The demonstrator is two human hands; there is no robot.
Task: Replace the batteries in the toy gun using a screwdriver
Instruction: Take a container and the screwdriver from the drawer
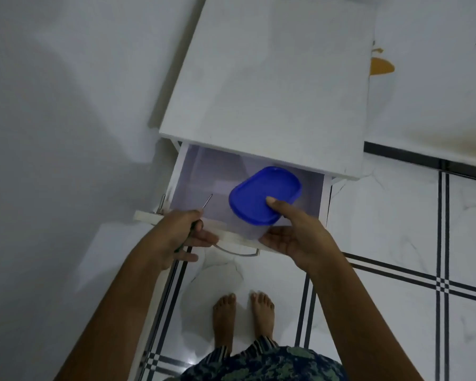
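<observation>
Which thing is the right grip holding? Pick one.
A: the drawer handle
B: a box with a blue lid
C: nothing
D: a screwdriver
B: the right grip holds the box over the open drawer, thumb on its blue lid, while the screwdriver is in the left grip.

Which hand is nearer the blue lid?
Right. The right hand holds the container, thumb resting on the blue lid; the left hand is apart to its left, gripping the screwdriver over the drawer front.
</observation>
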